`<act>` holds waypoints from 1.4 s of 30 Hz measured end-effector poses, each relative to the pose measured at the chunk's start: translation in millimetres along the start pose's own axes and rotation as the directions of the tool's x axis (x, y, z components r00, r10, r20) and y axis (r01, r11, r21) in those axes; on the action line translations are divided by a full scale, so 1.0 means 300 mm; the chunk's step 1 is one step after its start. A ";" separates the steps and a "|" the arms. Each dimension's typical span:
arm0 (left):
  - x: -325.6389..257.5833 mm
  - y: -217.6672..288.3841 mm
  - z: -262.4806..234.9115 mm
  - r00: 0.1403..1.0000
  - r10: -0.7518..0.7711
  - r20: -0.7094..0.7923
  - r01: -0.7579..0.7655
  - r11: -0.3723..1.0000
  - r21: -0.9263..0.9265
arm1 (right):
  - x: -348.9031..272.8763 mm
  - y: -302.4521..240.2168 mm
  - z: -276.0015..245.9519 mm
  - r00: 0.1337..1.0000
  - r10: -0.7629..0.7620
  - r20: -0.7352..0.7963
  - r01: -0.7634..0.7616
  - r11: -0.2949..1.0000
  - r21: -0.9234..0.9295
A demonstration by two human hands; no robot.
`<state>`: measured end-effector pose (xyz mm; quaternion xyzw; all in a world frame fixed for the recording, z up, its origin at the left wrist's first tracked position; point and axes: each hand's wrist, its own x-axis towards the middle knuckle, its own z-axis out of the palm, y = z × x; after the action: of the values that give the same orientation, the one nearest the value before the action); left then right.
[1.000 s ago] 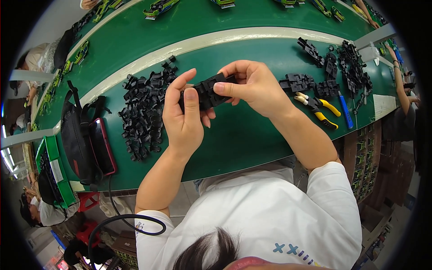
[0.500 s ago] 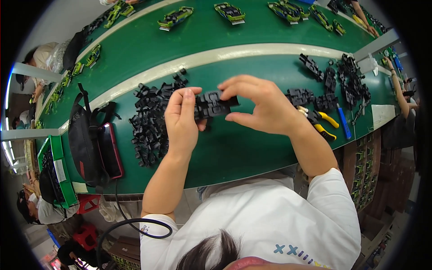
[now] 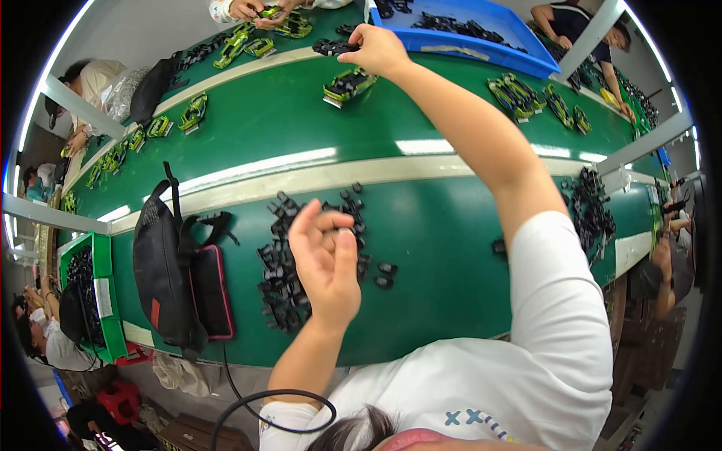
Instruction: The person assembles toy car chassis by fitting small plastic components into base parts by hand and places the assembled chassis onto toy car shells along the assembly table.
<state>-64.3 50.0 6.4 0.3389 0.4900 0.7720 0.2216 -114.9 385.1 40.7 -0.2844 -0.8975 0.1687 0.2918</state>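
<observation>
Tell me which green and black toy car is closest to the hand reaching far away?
The green and black car alone in the middle of the belt, just below the right hand. The other cars sit farther off, along the belt's left and right.

Right arm (image 3: 481,143) outstretched — left fingers (image 3: 331,233) curled

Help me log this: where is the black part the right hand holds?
The black part is top centre, in the right hand, beside the blue bin.

black bag (image 3: 159,263), green bin (image 3: 101,301), blue tray (image 3: 481,37), phone (image 3: 213,293).
</observation>
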 end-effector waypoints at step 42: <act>-0.038 -0.077 0.051 0.986 0.025 0.164 -0.095 0.895 0.436 | -1.179 0.136 -0.716 0.809 0.296 0.508 -0.188 0.949 -0.255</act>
<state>-45.0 61.3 -13.5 0.4540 0.6232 0.6183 0.1521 271.2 231.0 36.3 -0.3646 -0.9112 0.1902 -0.0255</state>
